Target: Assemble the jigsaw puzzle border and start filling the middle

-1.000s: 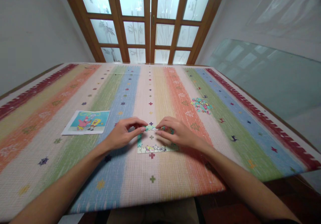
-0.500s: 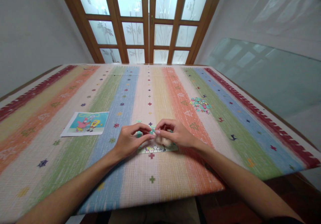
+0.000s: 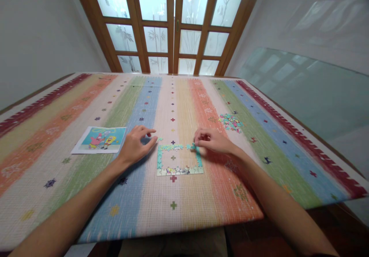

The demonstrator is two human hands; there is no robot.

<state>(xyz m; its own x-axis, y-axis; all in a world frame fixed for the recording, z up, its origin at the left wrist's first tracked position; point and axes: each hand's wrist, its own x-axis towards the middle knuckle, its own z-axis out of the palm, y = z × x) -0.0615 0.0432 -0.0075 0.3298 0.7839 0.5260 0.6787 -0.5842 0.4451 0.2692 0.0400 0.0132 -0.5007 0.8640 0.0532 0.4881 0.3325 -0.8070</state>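
Observation:
A jigsaw puzzle border [image 3: 159, 161] lies flat on the tablecloth, a rectangle of joined pieces around bare cloth. Its top edge shows a small gap right of the middle. My right hand [image 3: 213, 141] is at the top right corner, fingers curled and thumb and fingertips pinched on a teal puzzle piece [image 3: 193, 146] there. To the left of the border, my left hand [image 3: 136, 143] hovers with thumb and fingers apart, holding nothing. Just beyond its fingertips a loose green piece [image 3: 160, 139] lies above the border's upper left corner.
A printed cartoon picture [image 3: 100, 141] lies left of my left hand. Farther back on the right is a pile of loose puzzle pieces [image 3: 230, 122]. The striped tablecloth [image 3: 161, 211] covers the table, whose near edge runs in front of me. Paned wooden doors [image 3: 173, 26] stand behind.
Both hands were together over the border's top edge. The left has moved away left and opened; the right has shifted right to the upper right corner, uncovering the border.

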